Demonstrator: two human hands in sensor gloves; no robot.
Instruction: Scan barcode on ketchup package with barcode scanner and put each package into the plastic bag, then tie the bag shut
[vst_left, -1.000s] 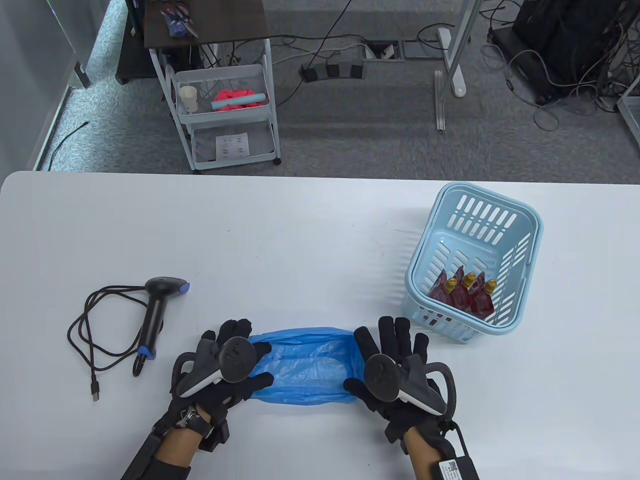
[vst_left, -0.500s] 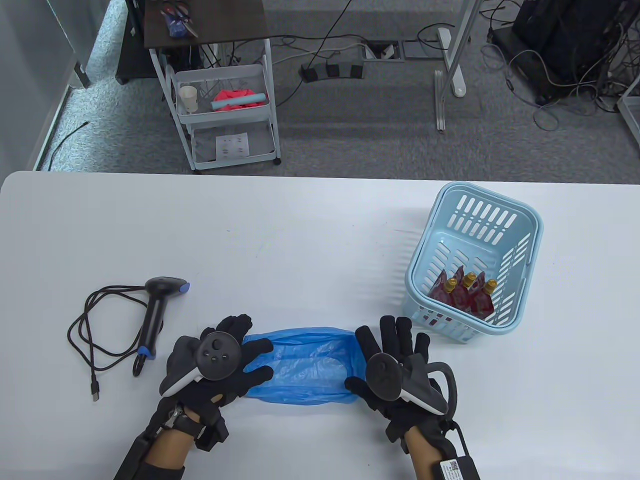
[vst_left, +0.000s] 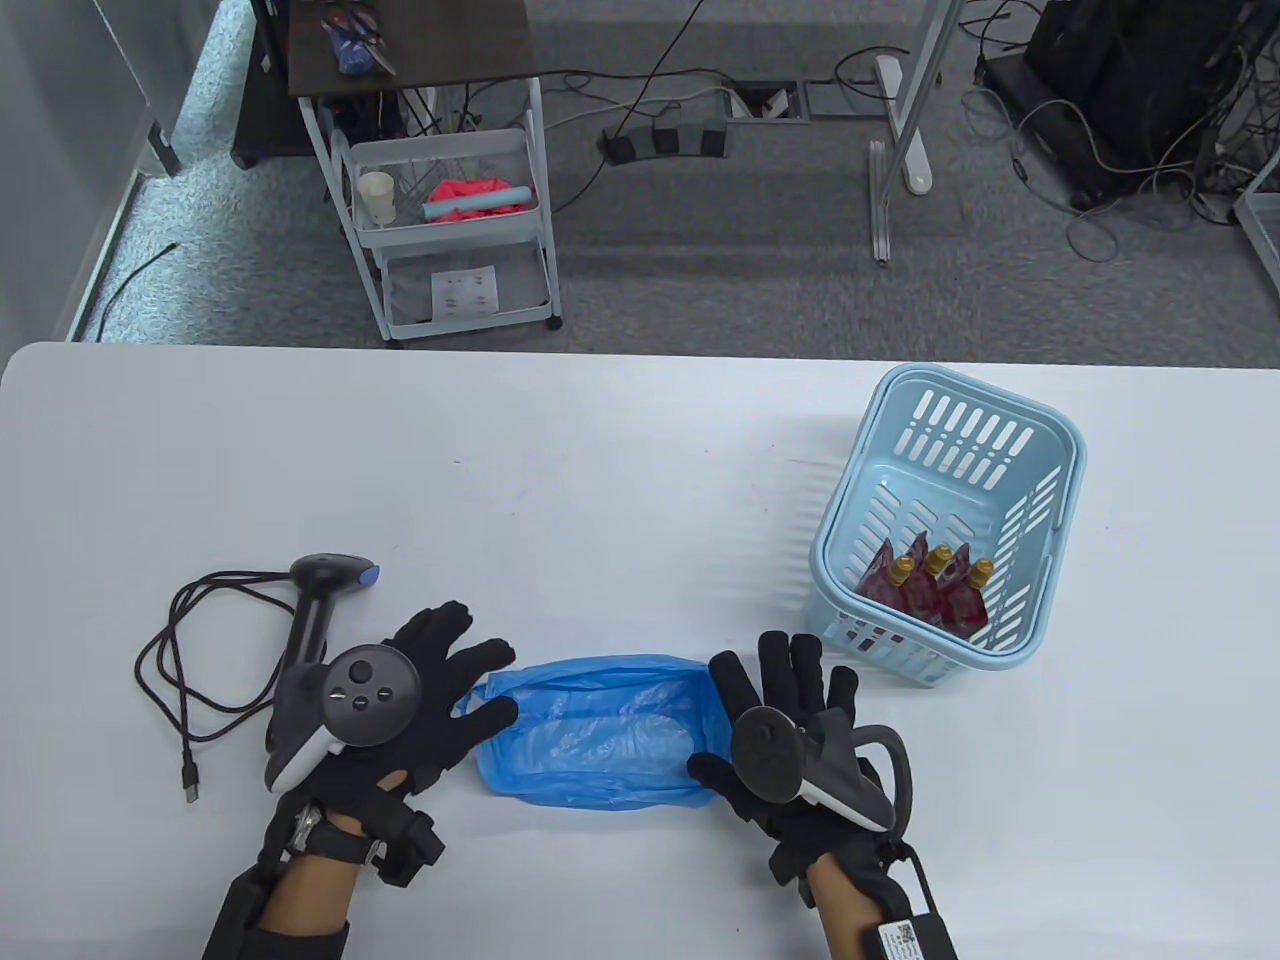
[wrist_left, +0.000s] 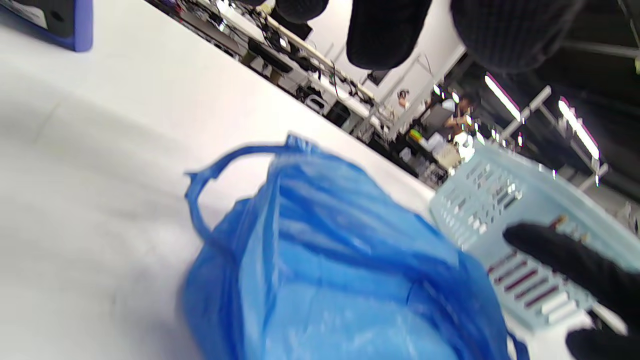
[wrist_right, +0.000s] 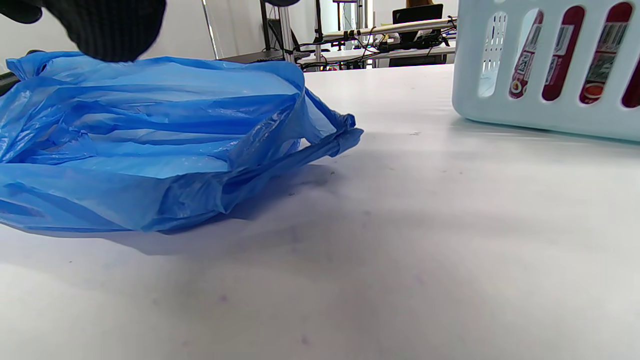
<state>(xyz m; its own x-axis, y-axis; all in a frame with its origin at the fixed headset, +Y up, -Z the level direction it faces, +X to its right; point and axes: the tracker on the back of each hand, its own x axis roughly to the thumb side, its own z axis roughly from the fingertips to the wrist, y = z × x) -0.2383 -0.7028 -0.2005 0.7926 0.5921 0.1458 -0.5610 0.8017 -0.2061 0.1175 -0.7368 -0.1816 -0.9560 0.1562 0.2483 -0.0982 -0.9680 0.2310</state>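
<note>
Lying flat: blue plastic bag (vst_left: 600, 735) on the white table (vst_left: 620, 470), near the front edge, between the two gloved hands; crumpled, with a loop handle showing at its left end in the left wrist view.
Left hand (vst_left: 420, 690): fingers spread and straight, holding nothing; it hovers at the bag's left end, over the lower part of the scanner's handle. Whether a fingertip touches the plastic, I cannot tell.
Right hand (vst_left: 790, 730): fingers straight and held together, laid at the bag's right end, thumb at the near right corner; no curl round the plastic shows.
Barcode scanner (vst_left: 318, 610): lies on the table left of the bag, black with a blue tip on its head, head pointing away from the person; its black cable (vst_left: 185, 670) coils further left, plug end free.
Ketchup packages (vst_left: 930, 590): red pouches with gold caps, standing together inside the basket, at its near side.
Basket (vst_left: 960, 500): pale blue, slotted walls, on the right of the table, just beyond the right hand's fingertips.
Trackers: one strapped on the back of each hand.
</note>
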